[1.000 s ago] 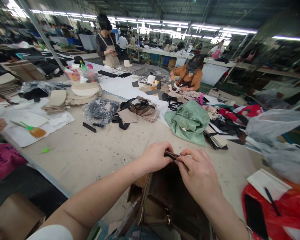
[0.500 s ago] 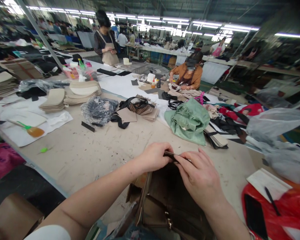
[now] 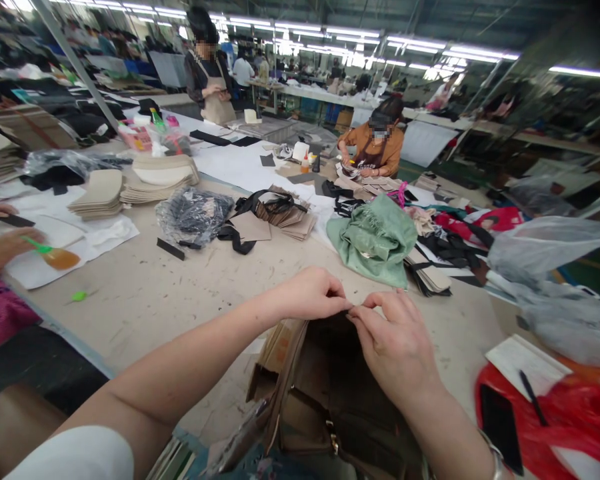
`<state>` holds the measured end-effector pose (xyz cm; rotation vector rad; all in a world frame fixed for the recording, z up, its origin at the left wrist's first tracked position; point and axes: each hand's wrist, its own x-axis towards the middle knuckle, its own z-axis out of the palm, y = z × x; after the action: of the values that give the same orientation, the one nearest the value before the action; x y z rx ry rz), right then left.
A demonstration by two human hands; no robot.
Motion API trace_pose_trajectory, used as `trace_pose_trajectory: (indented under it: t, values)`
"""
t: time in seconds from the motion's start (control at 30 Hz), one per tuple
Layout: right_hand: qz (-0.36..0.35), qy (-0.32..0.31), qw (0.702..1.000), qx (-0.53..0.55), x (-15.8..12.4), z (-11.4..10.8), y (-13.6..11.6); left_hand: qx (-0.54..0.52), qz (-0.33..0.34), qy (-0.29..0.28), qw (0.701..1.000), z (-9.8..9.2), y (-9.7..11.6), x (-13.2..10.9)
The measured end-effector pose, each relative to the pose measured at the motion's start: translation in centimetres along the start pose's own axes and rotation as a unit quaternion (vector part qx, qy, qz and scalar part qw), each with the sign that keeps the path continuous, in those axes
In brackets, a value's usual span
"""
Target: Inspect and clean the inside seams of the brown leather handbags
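A brown leather bag (image 3: 325, 393) stands open on the worktable (image 3: 180, 300) right in front of me. My left hand (image 3: 307, 293) and my right hand (image 3: 393, 337) meet at the far top edge of the bag. Both pinch a small dark strip (image 3: 351, 311) on that edge, fingers closed on it. Most of the strip is hidden between my fingertips.
A green cloth bundle (image 3: 375, 237), stacked beige pieces (image 3: 135, 183), black straps and a plastic bag of dark parts (image 3: 195, 217) lie beyond. A red plastic bag with a phone (image 3: 503, 423) is at my right. Another person's hands (image 3: 3, 243) work with a green-handled brush at left.
My hands moved slightly up and away with the bag edge, and the strip is now more hidden. The other person's hands at left came into view holding the brush.
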<state>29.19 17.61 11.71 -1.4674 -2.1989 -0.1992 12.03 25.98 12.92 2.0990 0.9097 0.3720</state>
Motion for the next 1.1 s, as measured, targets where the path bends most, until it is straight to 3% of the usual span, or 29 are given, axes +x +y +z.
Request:
trace_pose_trajectory:
  t: [0.17,0.4,0.53,0.73,0.93,1.1]
  values:
    - [-0.005,0.021,1.000,0.019,0.4,0.1,0.4,0.104,0.005,0.028,0.994,0.2,1.2,0.4]
    - [-0.041,-0.025,0.998,0.052,0.1,-0.2,0.7,0.183,0.009,0.053,0.982,0.6,1.6,0.9]
    - [-0.035,-0.024,0.996,0.082,0.1,-0.2,1.4,0.120,0.009,0.043,0.992,0.6,1.0,0.7]
    - [0.047,-0.028,0.994,0.094,-0.4,0.5,1.8,-0.043,-0.004,0.021,0.999,1.1,0.1,-1.0]
    - [0.063,-0.016,0.995,0.075,-0.5,0.4,1.3,-0.043,-0.053,0.068,0.995,2.3,-0.2,-1.3]
    - [0.059,-0.016,0.996,0.069,-0.4,0.3,1.2,-0.039,-0.051,0.078,0.995,2.5,-0.4,-1.2]
